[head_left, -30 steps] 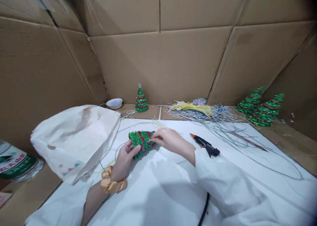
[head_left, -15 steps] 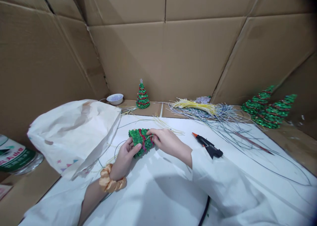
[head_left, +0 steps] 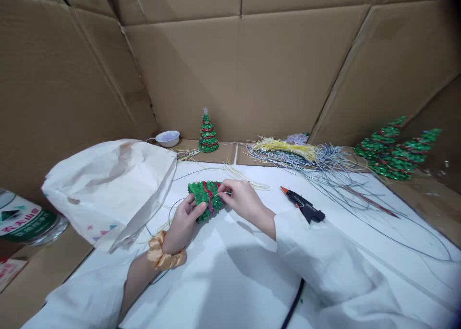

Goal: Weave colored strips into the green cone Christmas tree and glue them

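Cardboard [head_left: 194,74] walls in a white worktop [head_left: 219,286], a crumpled pale bag [head_left: 111,189] spread across its left side and a bottle [head_left: 23,223] beyond, at the far left. Loose wires [head_left: 288,151], a yellow bundle on top, sprawl over the right rear, near paired green trees [head_left: 394,158] in the corner. At center, a person in white sleeves works on a smaller tree [head_left: 203,189], tipped on its side above the worktop's middle. The left hand [head_left: 183,221] grips its wide end, fingers beneath and thumb on top; the right hand [head_left: 241,199] pinches a thin strand [head_left: 218,194] between thumb and forefinger, against the tree's red trim. A black glue gun [head_left: 306,207] lies to the right; an orange scrunchie [head_left: 162,253] rings the left wrist. Behind, a white bowl [head_left: 167,139] sits near the bag.
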`<control>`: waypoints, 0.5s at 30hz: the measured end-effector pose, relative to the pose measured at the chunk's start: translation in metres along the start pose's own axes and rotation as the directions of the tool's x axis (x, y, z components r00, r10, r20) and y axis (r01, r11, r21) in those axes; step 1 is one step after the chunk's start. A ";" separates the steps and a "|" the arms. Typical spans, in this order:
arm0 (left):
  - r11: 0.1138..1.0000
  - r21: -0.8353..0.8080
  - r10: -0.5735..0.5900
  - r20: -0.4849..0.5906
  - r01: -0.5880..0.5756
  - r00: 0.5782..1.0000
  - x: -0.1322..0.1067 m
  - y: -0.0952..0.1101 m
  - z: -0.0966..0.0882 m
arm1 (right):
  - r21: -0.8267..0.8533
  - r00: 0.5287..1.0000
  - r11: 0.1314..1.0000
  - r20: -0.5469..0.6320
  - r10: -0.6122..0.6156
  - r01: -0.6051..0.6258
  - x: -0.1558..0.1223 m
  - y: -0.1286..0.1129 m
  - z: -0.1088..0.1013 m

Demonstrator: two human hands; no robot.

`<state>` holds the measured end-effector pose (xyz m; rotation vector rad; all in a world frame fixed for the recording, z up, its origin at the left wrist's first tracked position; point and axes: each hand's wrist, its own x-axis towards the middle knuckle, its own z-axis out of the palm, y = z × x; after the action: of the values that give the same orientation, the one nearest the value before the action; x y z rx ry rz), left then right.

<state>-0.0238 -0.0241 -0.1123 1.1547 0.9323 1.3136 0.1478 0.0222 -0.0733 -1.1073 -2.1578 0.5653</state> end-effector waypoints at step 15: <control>0.997 -0.078 -0.001 -0.007 0.001 1.000 -0.003 0.002 0.005 | -0.084 0.990 0.986 -0.026 0.140 -0.141 -0.005 -0.003 0.008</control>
<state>-0.0197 -0.0282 -0.1093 1.0903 0.8795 1.3425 0.1426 0.0160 -0.0781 -1.3141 -2.1153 0.5261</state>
